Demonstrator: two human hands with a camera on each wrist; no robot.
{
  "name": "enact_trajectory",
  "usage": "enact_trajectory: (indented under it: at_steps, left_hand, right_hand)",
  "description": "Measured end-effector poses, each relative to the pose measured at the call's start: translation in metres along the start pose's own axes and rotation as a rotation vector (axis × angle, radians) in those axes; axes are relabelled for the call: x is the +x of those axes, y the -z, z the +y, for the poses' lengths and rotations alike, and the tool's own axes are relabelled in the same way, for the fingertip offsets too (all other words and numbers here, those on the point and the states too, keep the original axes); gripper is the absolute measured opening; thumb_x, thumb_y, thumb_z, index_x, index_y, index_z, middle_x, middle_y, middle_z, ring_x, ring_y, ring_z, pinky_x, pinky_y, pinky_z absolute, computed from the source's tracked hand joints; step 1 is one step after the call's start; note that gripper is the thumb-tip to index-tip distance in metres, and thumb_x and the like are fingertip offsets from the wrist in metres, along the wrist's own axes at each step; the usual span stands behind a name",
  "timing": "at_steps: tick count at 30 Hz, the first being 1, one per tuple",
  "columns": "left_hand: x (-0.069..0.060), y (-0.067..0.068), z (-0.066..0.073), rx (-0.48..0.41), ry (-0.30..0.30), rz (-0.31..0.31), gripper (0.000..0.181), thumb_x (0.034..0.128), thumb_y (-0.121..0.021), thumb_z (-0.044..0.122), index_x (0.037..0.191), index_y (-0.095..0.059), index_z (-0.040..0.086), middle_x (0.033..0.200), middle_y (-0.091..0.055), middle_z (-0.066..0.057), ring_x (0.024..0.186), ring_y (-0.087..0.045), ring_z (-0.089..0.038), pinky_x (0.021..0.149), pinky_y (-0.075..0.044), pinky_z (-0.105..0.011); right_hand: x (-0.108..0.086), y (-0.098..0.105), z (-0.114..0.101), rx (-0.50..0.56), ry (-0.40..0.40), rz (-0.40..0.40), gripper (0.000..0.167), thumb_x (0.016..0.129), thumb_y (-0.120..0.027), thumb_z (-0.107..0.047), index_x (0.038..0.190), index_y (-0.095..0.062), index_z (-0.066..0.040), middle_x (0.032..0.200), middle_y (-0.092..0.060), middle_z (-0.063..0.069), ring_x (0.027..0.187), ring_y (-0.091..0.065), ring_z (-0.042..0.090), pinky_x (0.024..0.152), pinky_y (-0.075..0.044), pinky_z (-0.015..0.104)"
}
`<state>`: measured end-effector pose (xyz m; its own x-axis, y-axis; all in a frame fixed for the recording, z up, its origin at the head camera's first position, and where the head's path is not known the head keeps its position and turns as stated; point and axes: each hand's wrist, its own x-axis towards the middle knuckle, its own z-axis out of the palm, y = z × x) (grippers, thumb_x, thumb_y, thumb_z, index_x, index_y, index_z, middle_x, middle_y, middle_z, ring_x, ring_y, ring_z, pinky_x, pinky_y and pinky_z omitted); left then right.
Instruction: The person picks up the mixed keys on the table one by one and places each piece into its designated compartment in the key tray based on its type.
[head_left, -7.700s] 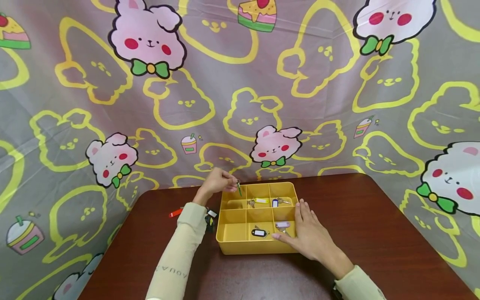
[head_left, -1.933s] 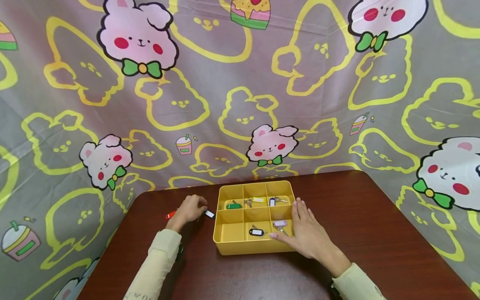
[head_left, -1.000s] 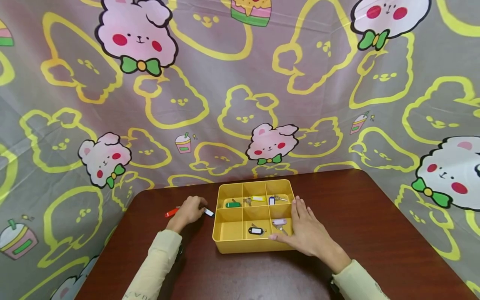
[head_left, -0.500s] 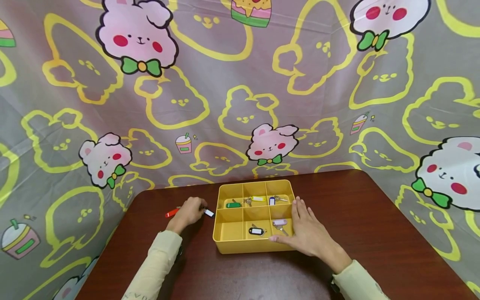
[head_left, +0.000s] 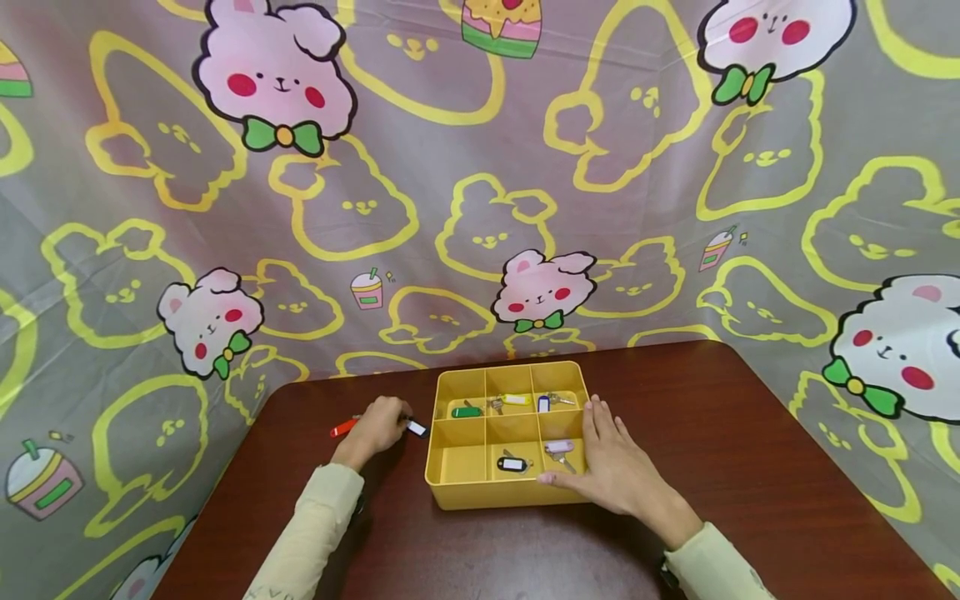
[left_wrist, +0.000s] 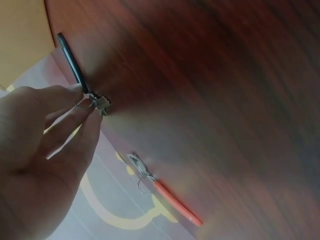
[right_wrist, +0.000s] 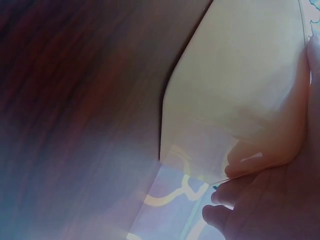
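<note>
On the table left of the yellow box, my left hand [head_left: 381, 423] pinches the metal ring and keys of a dark key tag [head_left: 416, 428] with a white label. In the left wrist view the tag [left_wrist: 72, 62] stands out beyond my fingertips, its keys close to the wood. My right hand [head_left: 626, 467] rests with straight fingers along the right side of the yellow divided box [head_left: 517, 495], thumb at the front rim. Keys with green [head_left: 467, 412], yellow [head_left: 515, 400], blue [head_left: 543, 404], black [head_left: 512, 464] and lilac tags [head_left: 558, 447] lie in separate compartments.
A red key tag [head_left: 343, 427] with its key lies on the dark wooden table [head_left: 750, 467], left of my left hand. Bare yellow floor shows in the box's front-left compartment [head_left: 462, 464]. A patterned cloth [head_left: 637, 208] hangs behind the table.
Earlier my left hand held the green key tag over the back-left compartment; that tag now lies inside. The hand moved left and down to the dark tag. My right hand stayed at the box.
</note>
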<state>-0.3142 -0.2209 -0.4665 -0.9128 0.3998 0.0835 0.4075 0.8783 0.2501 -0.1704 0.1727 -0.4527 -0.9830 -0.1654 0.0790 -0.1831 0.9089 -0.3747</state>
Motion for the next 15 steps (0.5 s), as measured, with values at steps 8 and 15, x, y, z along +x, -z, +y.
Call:
enact_trajectory:
  at_steps: [8,15]
  left_hand:
    - [-0.0007,0.0002,-0.0008,0.009,-0.010,0.002,0.010,0.0885,-0.072,-0.006,0.089,-0.079,0.002,0.091,-0.077,-0.009,0.082,-0.067,-0.023,0.077,-0.060,-0.043]
    - [-0.0010,0.0008,-0.0009,0.013,0.014,-0.007,0.012,0.0882,-0.071,-0.007,0.092,-0.079,0.000,0.094,-0.078,-0.011,0.088,-0.071,-0.027,0.082,-0.062,-0.046]
  right_hand:
    - [0.0001,-0.0007,0.0003,0.002,-0.003,-0.002,0.134,0.082,-0.060,-0.088,0.162,-0.020,0.012,0.172,-0.014,0.032,0.162,-0.020,0.047,0.130,-0.025,0.060]
    - [-0.0003,-0.0012,0.0007,0.005,-0.001,0.000,0.134,0.082,-0.060,-0.087,0.162,-0.020,0.012,0.172,-0.015,0.032,0.162,-0.020,0.047,0.130,-0.026,0.060]
